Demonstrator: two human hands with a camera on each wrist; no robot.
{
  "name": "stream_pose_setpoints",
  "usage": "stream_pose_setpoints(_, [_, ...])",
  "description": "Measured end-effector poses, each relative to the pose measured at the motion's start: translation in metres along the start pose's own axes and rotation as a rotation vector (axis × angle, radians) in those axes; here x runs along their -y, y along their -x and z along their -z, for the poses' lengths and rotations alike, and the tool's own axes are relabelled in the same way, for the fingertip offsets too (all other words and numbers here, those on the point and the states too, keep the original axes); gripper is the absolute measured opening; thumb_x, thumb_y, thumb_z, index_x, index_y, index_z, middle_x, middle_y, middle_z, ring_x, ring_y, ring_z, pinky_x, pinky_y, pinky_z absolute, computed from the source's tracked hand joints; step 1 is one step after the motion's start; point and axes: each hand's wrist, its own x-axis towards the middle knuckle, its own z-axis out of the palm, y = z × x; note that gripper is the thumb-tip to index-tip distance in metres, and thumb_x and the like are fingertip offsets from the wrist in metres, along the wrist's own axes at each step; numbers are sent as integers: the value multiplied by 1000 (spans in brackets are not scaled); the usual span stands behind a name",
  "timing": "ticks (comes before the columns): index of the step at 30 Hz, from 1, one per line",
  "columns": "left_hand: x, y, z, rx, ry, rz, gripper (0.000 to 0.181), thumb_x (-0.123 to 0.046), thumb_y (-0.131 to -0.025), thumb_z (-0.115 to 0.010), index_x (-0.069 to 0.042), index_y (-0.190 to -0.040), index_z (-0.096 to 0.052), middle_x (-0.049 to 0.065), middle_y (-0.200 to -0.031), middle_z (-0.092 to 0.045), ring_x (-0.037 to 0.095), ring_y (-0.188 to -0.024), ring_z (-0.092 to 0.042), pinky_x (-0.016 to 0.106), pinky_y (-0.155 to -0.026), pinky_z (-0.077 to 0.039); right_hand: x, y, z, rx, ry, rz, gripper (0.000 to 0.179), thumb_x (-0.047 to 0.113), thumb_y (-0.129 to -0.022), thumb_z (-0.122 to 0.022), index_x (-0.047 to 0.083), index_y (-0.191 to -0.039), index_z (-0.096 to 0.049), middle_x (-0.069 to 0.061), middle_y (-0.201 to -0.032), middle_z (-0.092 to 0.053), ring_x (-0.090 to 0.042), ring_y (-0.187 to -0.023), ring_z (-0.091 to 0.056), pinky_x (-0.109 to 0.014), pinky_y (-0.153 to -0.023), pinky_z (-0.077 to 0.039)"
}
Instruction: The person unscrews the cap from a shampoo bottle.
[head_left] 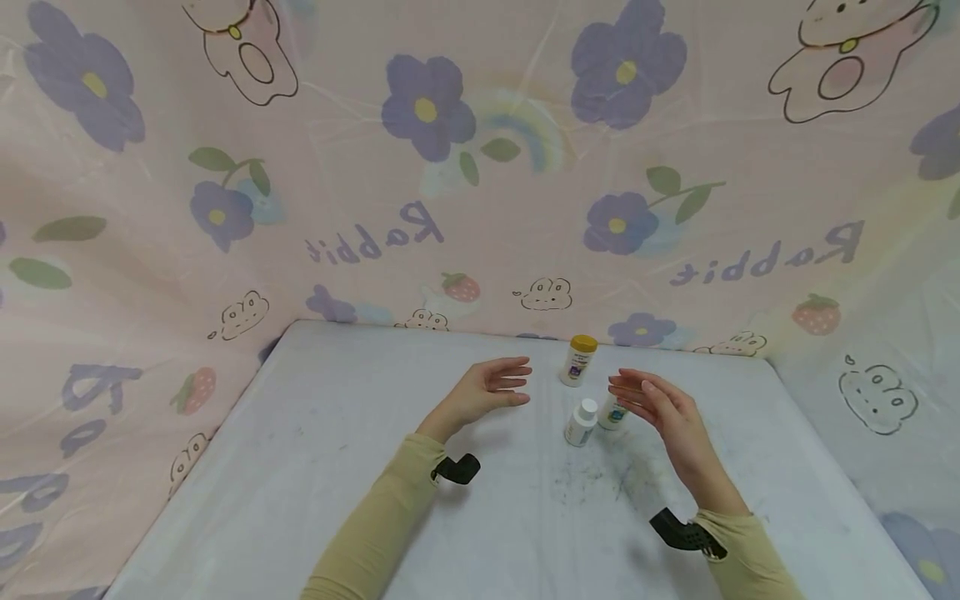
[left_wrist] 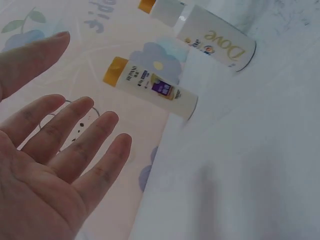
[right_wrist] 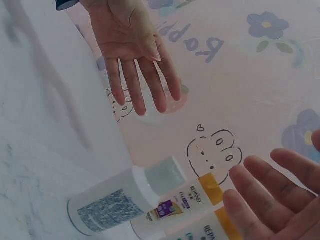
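Observation:
Three small white bottles stand upright on the table. A white-capped bottle [head_left: 581,423], lettered "Dove" in the left wrist view [left_wrist: 215,42], is nearest the front. Farther back is a yellow-capped bottle [head_left: 577,362] with a purple label patch. A second yellow-capped bottle [head_left: 612,414] stands just right of the white-capped one; the right hand hides its top in the head view. My left hand [head_left: 483,392] hovers left of the group, fingers extended, holding nothing. On the right side, my right hand [head_left: 671,417] is raised beside the bottles with relaxed fingers and an empty palm.
A white sheet covers the table [head_left: 337,483], with dark smudges in front of the bottles. Patterned pink curtain [head_left: 487,208] hangs along the back and both sides. Each wrist carries a black strap-like mount [head_left: 459,469] over a beige sleeve [head_left: 382,521].

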Motion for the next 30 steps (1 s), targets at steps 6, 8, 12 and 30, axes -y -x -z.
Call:
stream_pose_setpoints(6, [8,-5,-10,13,-5,37,61,-7,-83,-75,-14,-139,-50,10,-135,-54,31,-123,-51,31,-95,-48,-7,2,-2,-1,22,-10,40,19,-107,-32,-4,-136,-46,-29,-130,-52,-27,-117,-56,-31,-96,-47])
stream_pose_setpoints(8, [10,-6,-14,14,-7,48,61,-8,-82,-76,-15,-138,-51,8,-134,-55,29,-122,-52,31,-94,-48,-9,3,-3,-1,31,-13,40,20,-107,-33,-5,-136,-46,-28,-129,-52,-26,-117,-56,-31,-96,-47])
stream_pose_setpoints(12, [14,-8,-22,19,-6,53,60,-8,-83,-76,-14,-137,-52,7,-132,-57,28,-122,-53,30,-94,-49,-12,4,-5,-3,41,-11,41,18,-106,-35,-8,-136,-44,-29,-128,-53,-24,-116,-56,-28,-95,-47])
stream_pose_setpoints(30, [39,-21,-69,-6,-14,61,54,5,-80,-74,4,-130,-54,18,-128,-57,35,-117,-55,28,-92,-49,-33,9,-23,-13,251,-65,39,16,-100,-52,1,-136,-47,-22,-128,-55,-22,-117,-54,-12,-90,-43])
